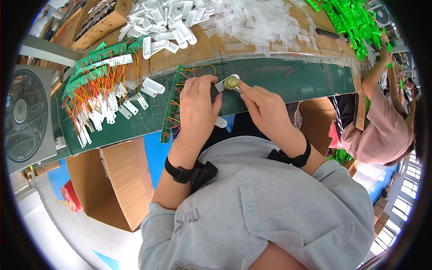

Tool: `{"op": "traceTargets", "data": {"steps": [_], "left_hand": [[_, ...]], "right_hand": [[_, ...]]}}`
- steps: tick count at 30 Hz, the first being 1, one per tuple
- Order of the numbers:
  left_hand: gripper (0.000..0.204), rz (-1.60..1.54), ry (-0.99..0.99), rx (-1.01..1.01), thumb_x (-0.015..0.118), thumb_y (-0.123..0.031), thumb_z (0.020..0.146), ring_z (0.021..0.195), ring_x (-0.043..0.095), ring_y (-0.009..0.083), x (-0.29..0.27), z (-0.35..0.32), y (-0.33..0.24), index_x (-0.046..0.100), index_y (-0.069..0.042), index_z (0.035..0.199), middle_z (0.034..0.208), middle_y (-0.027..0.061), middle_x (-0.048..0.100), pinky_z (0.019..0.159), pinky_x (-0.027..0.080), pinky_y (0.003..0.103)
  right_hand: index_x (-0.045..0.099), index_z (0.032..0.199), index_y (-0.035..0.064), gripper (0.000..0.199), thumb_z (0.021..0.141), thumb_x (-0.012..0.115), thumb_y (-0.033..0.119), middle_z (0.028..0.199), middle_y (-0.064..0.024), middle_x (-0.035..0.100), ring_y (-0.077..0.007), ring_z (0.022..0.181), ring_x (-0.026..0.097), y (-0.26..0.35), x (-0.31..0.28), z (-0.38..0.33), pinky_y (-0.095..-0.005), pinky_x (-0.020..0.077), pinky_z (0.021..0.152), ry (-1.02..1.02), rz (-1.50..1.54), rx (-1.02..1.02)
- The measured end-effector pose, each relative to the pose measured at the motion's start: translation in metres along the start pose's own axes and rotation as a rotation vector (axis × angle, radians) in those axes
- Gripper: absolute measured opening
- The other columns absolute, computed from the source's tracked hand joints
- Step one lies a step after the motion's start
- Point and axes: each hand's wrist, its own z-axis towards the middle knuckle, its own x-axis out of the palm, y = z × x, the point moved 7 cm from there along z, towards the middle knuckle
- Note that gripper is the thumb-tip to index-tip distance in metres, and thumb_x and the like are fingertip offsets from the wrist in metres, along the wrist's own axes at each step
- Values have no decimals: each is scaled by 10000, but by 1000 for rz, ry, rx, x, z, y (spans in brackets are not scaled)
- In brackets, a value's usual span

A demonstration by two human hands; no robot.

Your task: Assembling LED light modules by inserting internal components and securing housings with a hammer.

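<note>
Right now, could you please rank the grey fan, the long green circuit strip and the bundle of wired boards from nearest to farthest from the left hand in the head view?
1. Long green circuit strip, just left of the left hand.
2. Bundle of wired boards, further left.
3. Grey fan, far left edge.

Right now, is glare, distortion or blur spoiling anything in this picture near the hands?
Head view: left hand and right hand look reasonably sharp and evenly lit; the fisheye bends the green bench top; the corners go black; the windows at right and the floor at lower left look washed out.
</note>
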Motion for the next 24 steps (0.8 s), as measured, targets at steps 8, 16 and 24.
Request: {"op": "traceTargets", "data": {"steps": [8, 16, 24], "left_hand": [[396, 0, -28, 8, 798, 7, 768, 1021, 638, 343, 0, -1, -2, 638, -26, 1129, 1060, 131, 694, 877, 506, 443], [415, -3, -29, 0, 800, -5, 768, 1036, 634, 350, 0, -1, -1, 632, -19, 1147, 1076, 142, 693, 886, 508, 445], [419, -8, -35, -2, 810, -16, 766, 1040, 636, 354, -1, -3, -1, 615, -5, 1136, 1085, 153, 691, 893, 509, 453]], "right_hand": [[664, 1358, 106, 395, 964, 643, 88, 815, -128, 652, -334, 716, 661, -1, 0, 3, -437, 530, 627, 38, 14, 4], [656, 1366, 108, 399, 968, 640, 86, 816, -136, 655, -340, 715, 663, 1, 7, 5, -442, 529, 621, 19, 61, -10], [658, 1363, 102, 394, 969, 645, 93, 789, -128, 638, -334, 683, 652, 16, -11, 12, -434, 529, 608, -33, 61, -6]]}}
